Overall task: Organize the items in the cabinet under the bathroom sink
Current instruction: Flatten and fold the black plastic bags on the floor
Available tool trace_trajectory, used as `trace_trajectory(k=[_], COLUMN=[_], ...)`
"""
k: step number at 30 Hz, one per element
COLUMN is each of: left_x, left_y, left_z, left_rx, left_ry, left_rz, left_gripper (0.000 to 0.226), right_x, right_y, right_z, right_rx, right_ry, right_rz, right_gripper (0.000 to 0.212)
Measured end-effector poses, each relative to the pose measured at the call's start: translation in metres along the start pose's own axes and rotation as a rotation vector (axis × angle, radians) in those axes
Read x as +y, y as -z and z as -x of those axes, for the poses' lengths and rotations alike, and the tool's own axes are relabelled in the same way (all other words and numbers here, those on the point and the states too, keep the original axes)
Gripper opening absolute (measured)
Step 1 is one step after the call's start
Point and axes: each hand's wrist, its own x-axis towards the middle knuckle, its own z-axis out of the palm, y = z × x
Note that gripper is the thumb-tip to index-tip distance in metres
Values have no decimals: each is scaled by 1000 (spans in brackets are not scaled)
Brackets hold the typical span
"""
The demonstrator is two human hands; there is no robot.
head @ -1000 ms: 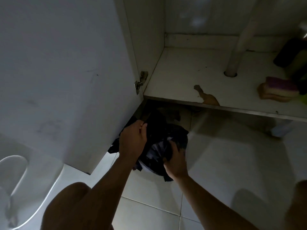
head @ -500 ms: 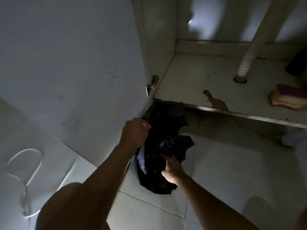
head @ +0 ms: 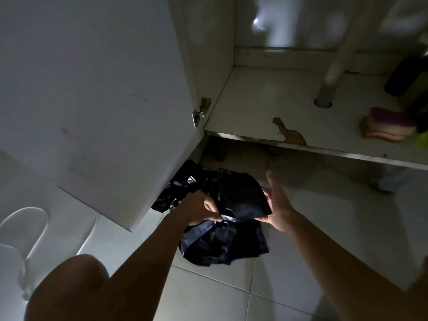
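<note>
Here the left hand (head: 201, 208) pinches the black plastic bag (head: 234, 198); right hand (head: 279, 209) fingers spread wide.

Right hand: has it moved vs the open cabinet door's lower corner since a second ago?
Yes. The right hand has swung rightward, away from the white cabinet door, and opened, palm against the right edge of the crumpled black plastic bag.

Cabinet floor (head: 266, 105) upper centre of frame: bare, open from front; drain pipe (head: 333, 72) upright at upper right, sponge (head: 389, 123) and dark bottles (head: 403, 77) crowd right edge
Open door (head: 92, 100) walls off left
Black plastic bag (head: 222, 214) fills floor tile (head: 324, 216) gap below door corner; tile to right free
</note>
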Motion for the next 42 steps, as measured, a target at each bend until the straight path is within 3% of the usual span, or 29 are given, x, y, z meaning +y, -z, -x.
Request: trace_trajectory(k=[3, 4, 8, 9, 11, 13, 16, 18, 22, 27, 31, 34, 37, 42], left_x=[-3, -1, 22, 30, 36, 29, 19, 17, 12, 0, 4, 14, 32, 42], left_y=[3, 3, -17, -31, -62, -88, -110, -116, -124, -123, -116, -105, -86, -64], left_z=[1, 2, 16, 22, 29, 20, -2, -12, -20, -22, -18, -18, -14, -4], left_rx=[-43, 11, 502, 479, 250, 107, -4, -62, -102, -199, -197, -205, -221, 6], left_ry=[-26, -54, -297, -402, -480, -367, -65, 86, 202, 348, 356, 313, 243, 117], left_rz=[-21, -60, -362, -464, -549, -512, -517, -518, -373, -283, -250, -181, -146, -154], left_gripper=[17, 20, 39, 38, 33, 36, 80, 91, 100, 109, 105, 100, 76, 47], right_x=[-6, -8, -20, -24, -27, -32, -43, -52, -72, -95, -107, -106, -100, -88], right_y=[5, 5, -6, -10, -17, -26, -38, -46, -51, -63, -72, -70, -63, -64], right_z=[1, 0, -3, -5, -6, -5, -4, -4, -3, 7, 17, 20, 21, 18], right_rx=[78, 92, 91, 96, 83, 44, 43, 61, 110, 53, 12, -19, 1, 84], right_ry=[53, 73, 83, 85, 110, 172, 312, 360, 452, 497, 529, 474, 475, 439], right_rz=[221, 246, 215, 218, 257, 324, 352, 321, 229, 71, 134, 148, 285, 385], right_gripper=[23, 19, 8, 8, 9, 10, 12, 13, 49, 14, 18, 34, 15, 21])
